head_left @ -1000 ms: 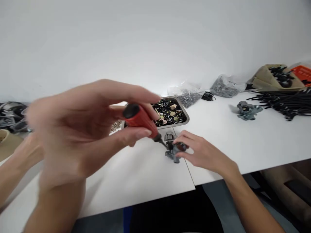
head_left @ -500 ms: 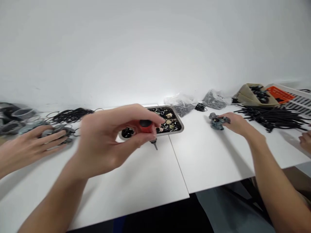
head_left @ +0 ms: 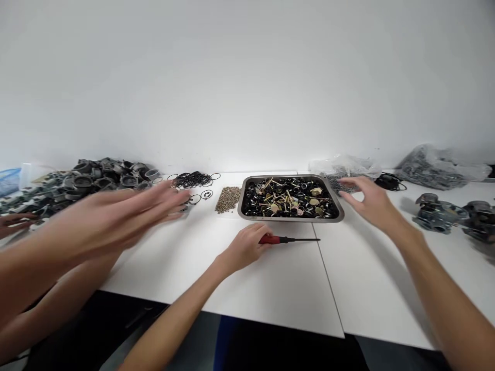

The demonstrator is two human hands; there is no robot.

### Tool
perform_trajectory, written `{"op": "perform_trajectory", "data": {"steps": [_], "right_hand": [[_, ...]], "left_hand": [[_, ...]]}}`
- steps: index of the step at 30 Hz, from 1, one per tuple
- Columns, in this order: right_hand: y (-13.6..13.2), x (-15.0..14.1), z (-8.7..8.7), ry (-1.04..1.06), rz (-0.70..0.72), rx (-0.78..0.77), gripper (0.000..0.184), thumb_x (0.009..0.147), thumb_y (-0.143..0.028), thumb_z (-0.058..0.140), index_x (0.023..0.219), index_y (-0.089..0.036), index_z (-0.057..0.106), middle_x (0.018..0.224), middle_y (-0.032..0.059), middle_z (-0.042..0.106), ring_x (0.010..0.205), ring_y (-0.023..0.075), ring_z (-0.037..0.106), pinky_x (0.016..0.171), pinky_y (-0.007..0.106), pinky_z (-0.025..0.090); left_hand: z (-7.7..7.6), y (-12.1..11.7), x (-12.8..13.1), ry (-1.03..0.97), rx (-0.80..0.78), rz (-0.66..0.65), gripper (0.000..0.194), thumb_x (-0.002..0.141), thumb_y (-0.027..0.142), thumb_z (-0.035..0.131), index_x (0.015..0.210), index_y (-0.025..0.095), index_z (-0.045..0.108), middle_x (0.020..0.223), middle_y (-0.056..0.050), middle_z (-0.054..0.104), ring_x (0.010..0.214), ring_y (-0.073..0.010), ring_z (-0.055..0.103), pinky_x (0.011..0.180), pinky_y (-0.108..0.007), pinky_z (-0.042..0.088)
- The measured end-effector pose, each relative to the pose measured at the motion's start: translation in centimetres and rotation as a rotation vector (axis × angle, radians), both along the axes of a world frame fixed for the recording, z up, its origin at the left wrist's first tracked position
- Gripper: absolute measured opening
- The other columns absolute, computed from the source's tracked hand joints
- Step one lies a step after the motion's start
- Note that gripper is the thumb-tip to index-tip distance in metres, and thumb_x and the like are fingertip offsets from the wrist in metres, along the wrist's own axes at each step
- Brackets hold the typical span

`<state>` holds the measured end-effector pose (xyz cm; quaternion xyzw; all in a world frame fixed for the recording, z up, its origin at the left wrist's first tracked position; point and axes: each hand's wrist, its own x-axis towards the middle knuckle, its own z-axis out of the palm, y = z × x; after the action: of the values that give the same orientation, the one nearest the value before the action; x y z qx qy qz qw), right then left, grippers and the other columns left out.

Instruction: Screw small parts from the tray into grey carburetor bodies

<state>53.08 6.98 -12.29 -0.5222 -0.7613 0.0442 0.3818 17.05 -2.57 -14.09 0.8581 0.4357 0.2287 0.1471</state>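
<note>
My left hand (head_left: pixel 247 246) is closed around the red handle of a screwdriver (head_left: pixel 288 239), whose dark shaft points right, low over the white table in front of the metal tray. My right hand (head_left: pixel 367 201) holds nothing; its thumb and fingers are apart just beyond the tray's right end, close to a clear plastic bag (head_left: pixel 348 165) of small dark pieces. The tray (head_left: pixel 290 219) holds a mix of black rings and brass-coloured parts. To the right of my right hand sit two grey metal carburetors (head_left: pixel 435 214) (head_left: pixel 479 219).
A co-worker's blurred hands (head_left: pixel 127 211) reach in from the left, near a heap of grey cup-shaped parts (head_left: pixel 104 178). Black rubber rings (head_left: pixel 193 179) and a pile of small brass pieces (head_left: pixel 229 199) lie left of the tray. Another plastic bag (head_left: pixel 436 165) stands back right.
My right hand has let go of the carburetor and is now empty near the tray. My left hand has lowered the screwdriver toward the table. The view has turned left.
</note>
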Motion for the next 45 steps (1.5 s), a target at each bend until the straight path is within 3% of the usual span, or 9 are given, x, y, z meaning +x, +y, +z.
{"op": "perform_trajectory", "data": {"steps": [6,12,19,23,29,32,36,41,45], "right_hand": [[-0.8,-3.3,-3.9,0.06,0.048,0.116,0.023,0.097,-0.035,0.052,0.114,-0.024,0.063,0.104,0.0092,0.067,0.104,0.0291,0.062,0.094,0.049,0.051],[-0.8,-3.5,-3.5,0.191,-0.032,0.15,0.017,0.093,-0.033,0.055,0.103,-0.024,0.066,0.1,0.0082,0.068,0.097,0.0271,0.063,0.089,0.045,0.052],[-1.2,-4.2,-3.5,0.182,-0.021,0.054,0.016,0.09,-0.033,0.054,0.098,-0.025,0.066,0.096,0.0085,0.069,0.096,0.0293,0.062,0.092,0.048,0.05],[-1.2,-4.5,-3.4,0.182,-0.028,0.049,0.016,0.089,-0.033,0.054,0.096,-0.025,0.066,0.095,0.0087,0.069,0.096,0.0295,0.061,0.093,0.049,0.049],[-1.4,-4.5,-3.3,0.18,-0.031,0.002,0.019,0.09,-0.035,0.053,0.097,-0.024,0.066,0.098,0.0097,0.07,0.102,0.0313,0.061,0.095,0.052,0.048],[-1.3,-4.3,-3.4,0.183,-0.037,0.011,0.018,0.089,-0.034,0.054,0.097,-0.024,0.066,0.1,0.0104,0.069,0.105,0.0313,0.061,0.096,0.052,0.048],[-1.1,-4.1,-3.5,0.184,-0.032,0.018,0.017,0.089,-0.032,0.054,0.097,-0.024,0.066,0.1,0.01,0.07,0.103,0.0301,0.062,0.095,0.051,0.049],[-0.9,-4.1,-3.4,0.175,-0.02,0.021,0.016,0.09,-0.032,0.053,0.097,-0.024,0.065,0.097,0.0098,0.069,0.1,0.0295,0.061,0.094,0.05,0.049],[-0.9,-4.0,-3.2,0.167,-0.012,0.028,0.014,0.091,-0.031,0.053,0.097,-0.025,0.065,0.096,0.0089,0.07,0.099,0.0288,0.062,0.096,0.049,0.048]], "left_hand": [[-1.4,-0.4,-1.8,0.079,0.058,0.167,0.019,0.093,0.018,0.059,0.112,0.021,0.061,0.11,-0.008,0.068,0.103,-0.0247,0.065,0.09,-0.043,0.054],[-1.2,-1.7,-4.6,-0.036,0.063,0.3,0.017,0.097,0.023,0.052,0.108,0.021,0.064,0.11,-0.007,0.068,0.106,-0.0221,0.063,0.094,-0.04,0.053],[-0.5,-2.9,-9.9,0.062,0.004,0.602,0.02,0.094,0.026,0.047,0.099,0.02,0.065,0.101,-0.009,0.069,0.095,-0.0244,0.064,0.088,-0.041,0.052],[0.0,-3.2,-12.1,0.158,-0.068,0.646,0.021,0.092,0.028,0.048,0.099,0.021,0.066,0.098,-0.009,0.068,0.095,-0.0274,0.064,0.082,-0.041,0.051],[2.2,0.1,-13.1,0.356,0.347,0.807,0.043,0.094,0.031,0.05,0.133,0.014,0.057,0.14,-0.022,0.05,0.132,-0.0398,0.044,0.11,-0.052,0.04],[2.7,3.1,-13.9,0.42,0.185,0.778,0.055,0.091,0.035,0.054,0.144,0.018,0.049,0.15,-0.02,0.04,0.138,-0.0425,0.036,0.114,-0.057,0.034],[2.0,5.0,-14.9,0.348,0.022,0.814,0.05,0.092,0.041,0.051,0.138,0.021,0.053,0.141,-0.019,0.048,0.131,-0.0407,0.044,0.102,-0.054,0.046],[1.2,4.0,-16.6,0.197,0.086,0.873,0.047,0.088,0.041,0.059,0.13,0.021,0.061,0.132,-0.019,0.053,0.131,-0.0386,0.044,0.108,-0.053,0.042],[1.4,2.6,-18.1,-0.077,0.155,0.928,0.028,0.083,0.037,0.064,0.103,0.019,0.069,0.105,-0.01,0.067,0.104,-0.0264,0.06,0.1,-0.043,0.049]]}}
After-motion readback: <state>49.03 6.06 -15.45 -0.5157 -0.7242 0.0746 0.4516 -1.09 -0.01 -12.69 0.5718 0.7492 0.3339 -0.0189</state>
